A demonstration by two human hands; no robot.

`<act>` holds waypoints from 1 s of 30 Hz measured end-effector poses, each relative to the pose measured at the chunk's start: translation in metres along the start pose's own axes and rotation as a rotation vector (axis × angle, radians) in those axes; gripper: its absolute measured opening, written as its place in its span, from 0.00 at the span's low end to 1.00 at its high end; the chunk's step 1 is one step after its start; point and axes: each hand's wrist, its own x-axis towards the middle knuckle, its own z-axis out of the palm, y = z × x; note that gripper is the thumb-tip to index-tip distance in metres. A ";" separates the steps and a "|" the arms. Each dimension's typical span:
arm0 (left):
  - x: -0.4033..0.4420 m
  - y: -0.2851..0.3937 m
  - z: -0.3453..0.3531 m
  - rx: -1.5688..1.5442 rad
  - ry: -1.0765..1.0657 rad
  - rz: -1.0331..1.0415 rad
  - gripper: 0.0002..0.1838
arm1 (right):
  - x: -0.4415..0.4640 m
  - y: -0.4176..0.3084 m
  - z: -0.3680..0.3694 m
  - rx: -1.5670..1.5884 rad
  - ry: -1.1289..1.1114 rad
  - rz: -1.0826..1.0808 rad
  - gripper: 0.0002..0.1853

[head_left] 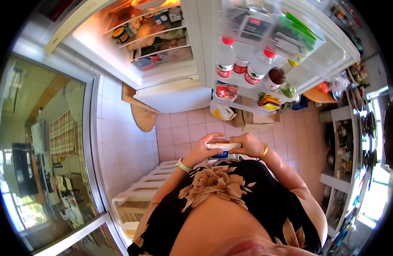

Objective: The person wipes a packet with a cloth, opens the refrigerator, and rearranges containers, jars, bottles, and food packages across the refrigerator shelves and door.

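Note:
My left hand [205, 149] and my right hand [249, 146] are together in front of my body. Between them they hold a white container with a blue label [222, 149]. The left fingers curl round its left side, and the right fingers grip its right end and upper edge. Whether its lid is on, I cannot tell. Ahead of my hands the fridge stands open, with its door [265, 96] swung out to the right. Bottles with red caps [225, 59] stand in a door rack above a red packet [226, 90] and a yellow packet [269, 102].
Lit fridge shelves [156, 42] hold jars and bags. Beneath the door, a cardboard box [254, 120] and a white-and-yellow jug [222, 112] sit on the tiled floor [179, 128]. A white slatted rack [149, 181] is at lower left, beside a glass door [47, 141]. Shelving [344, 149] lines the right.

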 end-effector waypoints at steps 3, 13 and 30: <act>-0.009 0.001 -0.004 0.030 -0.014 -0.071 0.21 | -0.001 -0.002 0.000 -0.047 0.041 0.121 0.18; -0.014 -0.017 -0.003 -0.021 0.091 0.000 0.19 | 0.003 -0.015 -0.004 -0.069 0.240 0.056 0.18; -0.025 -0.044 0.003 0.025 0.321 0.057 0.18 | -0.070 0.027 -0.203 -0.099 1.538 0.039 0.14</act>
